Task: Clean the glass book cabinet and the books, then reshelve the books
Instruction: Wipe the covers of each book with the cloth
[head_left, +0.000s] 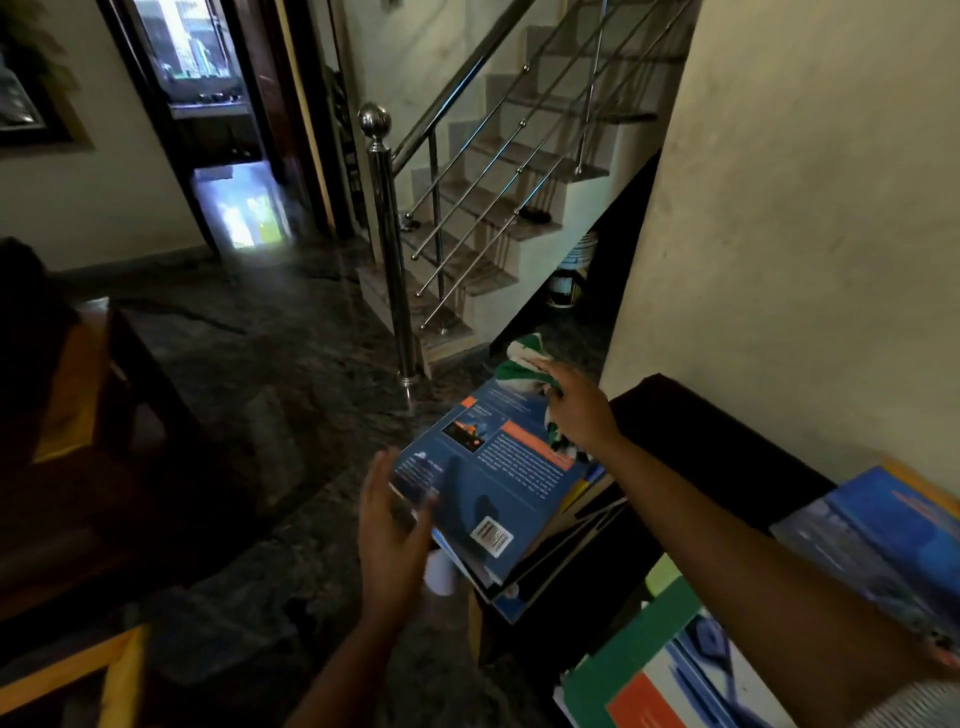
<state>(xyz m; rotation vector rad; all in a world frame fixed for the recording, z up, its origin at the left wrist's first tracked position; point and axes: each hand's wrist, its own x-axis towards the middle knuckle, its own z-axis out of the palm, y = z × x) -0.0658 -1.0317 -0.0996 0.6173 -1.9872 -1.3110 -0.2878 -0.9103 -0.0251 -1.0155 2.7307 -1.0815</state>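
The blue book (498, 467) lies face down on top of a stack (550, 561) at the corner of the dark table (701, 431), and part of it juts out past the edge. Your right hand (579, 410) is bunched around the green-and-white cloth (522, 364) at the book's far end. Your left hand (389, 530) is at its near-left edge with the fingers straight and spread, not wrapped round anything, though blur softens it. The book looks like a thin, glossy paperback: light, bendy and likely to slide on the covers below it. Hold it by the left long edge, thumb on top and fingers beneath, and wipe gently so the overhanging stack isn't pushed off. The other books (883, 525) lie further along the table.
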